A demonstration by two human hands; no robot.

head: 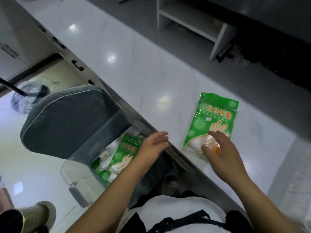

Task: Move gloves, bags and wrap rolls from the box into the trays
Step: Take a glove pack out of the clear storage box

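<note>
— Where's the glove pack now?

— One green glove pack (213, 121) lies flat on the white table (127, 64), near its front edge. The right hand (220, 152) hovers over its lower end, fingers (212, 133) loosely spread. There's something small and orange (216, 149) at that hand, but it's too blurred for me to say whether the fingers pinch it.

— And the left hand?

— The left hand (154, 145) is over the clear plastic box (80, 167), right by the table's edge. Its fingers are straight and close together, holding nothing that I can see.

— What's in the box?

— A second green glove pack (122, 158), tilted, with small white packets (107, 158) beside it. The box stands on the floor below the table, just in front of a grey cushioned chair (67, 118).

— Anything else on the table?

— A white open shelf unit (190, 22) at the far side, well apart from the pack.
</note>
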